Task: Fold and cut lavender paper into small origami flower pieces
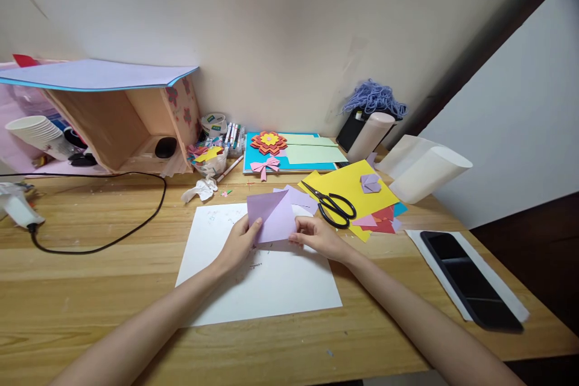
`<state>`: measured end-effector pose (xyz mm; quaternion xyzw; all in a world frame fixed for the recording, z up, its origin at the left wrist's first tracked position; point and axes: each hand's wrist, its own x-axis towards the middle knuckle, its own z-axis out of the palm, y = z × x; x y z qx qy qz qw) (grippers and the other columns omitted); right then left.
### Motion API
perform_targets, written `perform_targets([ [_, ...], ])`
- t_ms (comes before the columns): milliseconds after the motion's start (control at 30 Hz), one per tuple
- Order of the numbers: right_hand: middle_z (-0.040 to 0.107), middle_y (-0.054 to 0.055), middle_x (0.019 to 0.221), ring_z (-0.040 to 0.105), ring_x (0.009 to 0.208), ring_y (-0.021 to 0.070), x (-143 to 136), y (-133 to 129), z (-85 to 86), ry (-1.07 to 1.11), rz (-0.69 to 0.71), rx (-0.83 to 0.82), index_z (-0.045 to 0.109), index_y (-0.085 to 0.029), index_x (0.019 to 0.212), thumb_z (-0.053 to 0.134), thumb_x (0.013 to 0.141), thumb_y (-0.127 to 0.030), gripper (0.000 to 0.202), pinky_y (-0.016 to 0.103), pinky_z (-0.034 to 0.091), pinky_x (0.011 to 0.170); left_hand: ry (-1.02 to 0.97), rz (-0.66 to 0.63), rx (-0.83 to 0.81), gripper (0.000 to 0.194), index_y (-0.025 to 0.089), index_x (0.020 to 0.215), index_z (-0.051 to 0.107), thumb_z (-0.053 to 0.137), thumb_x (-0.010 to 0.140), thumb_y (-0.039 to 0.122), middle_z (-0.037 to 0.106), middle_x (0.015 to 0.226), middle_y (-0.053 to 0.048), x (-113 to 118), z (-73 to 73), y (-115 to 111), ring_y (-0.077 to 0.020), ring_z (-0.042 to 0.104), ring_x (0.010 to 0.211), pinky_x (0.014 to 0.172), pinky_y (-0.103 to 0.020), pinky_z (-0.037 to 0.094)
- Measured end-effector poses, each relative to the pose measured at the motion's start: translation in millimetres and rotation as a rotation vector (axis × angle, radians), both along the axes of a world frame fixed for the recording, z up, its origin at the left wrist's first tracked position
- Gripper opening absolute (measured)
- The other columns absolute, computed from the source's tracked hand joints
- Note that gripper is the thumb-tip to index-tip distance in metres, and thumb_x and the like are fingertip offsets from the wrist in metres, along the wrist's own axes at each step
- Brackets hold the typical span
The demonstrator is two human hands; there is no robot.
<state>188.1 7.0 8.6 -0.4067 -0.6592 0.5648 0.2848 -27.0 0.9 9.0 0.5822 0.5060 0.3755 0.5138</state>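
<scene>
A square of light purple paper is held up between my hands, with a diagonal shade line across it. My left hand pinches its left edge, thumb on top. At the lower right edge, my right hand has its fingers curled and pressed on the paper. Below lies a white sheet with small marks on it. More purple paper shows just behind the held square. To the right, black-handled scissors rest partly on a yellow sheet, where a folded purple paper piece also lies.
A phone lies at the right on white paper. Along the back stand a paper flower on a blue sheet, markers, a scrap-filled bag and a paper roll. At left are a glue gun, its black cord and an open box.
</scene>
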Motion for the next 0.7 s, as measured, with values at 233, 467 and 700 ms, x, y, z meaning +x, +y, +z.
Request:
perform_targets([
  [233, 0.049, -0.003, 0.070, 0.052, 0.061, 0.0122, -1.6, 3.8, -9.8, 0.066, -0.197, 0.081, 0.046, -0.020, 0.074, 0.054, 0.084, -0.044, 0.027, 0.026, 0.044, 0.060, -0.096, 0.012, -0.157, 0.052, 0.012, 0.108, 0.061, 0.069, 0.068, 0.043, 0.069, 0.100, -0.011, -1.7, 4.5, 5.7, -0.0260, 0.062, 0.089, 0.073, -0.033, 0.048],
  [467, 0.052, 0.003, 0.104, 0.057, 0.089, 0.0158, -2.6, 1.5, -14.0, 0.137, -0.248, 0.239, 0.041, -0.029, 0.113, 0.065, 0.078, -0.034, 0.043, 0.027, 0.052, 0.067, -0.138, -0.011, -0.188, 0.053, 0.014, 0.109, 0.060, 0.074, 0.064, 0.040, 0.069, 0.091, -0.009, -1.0, 10.1, 6.0, -0.0241, 0.062, 0.083, 0.065, -0.030, 0.047],
  [700, 0.063, 0.005, 0.096, 0.059, 0.090, 0.0204, -4.6, -6.8, -5.0, -0.097, -0.087, 0.608, 0.060, -0.025, 0.106, 0.069, 0.075, -0.030, 0.032, 0.035, 0.050, 0.078, -0.181, -0.089, -0.287, 0.050, 0.015, 0.109, 0.059, 0.073, 0.067, 0.039, 0.067, 0.089, -0.008, -5.9, 5.5, 6.8, -0.0155, 0.058, 0.066, 0.047, -0.021, 0.034],
])
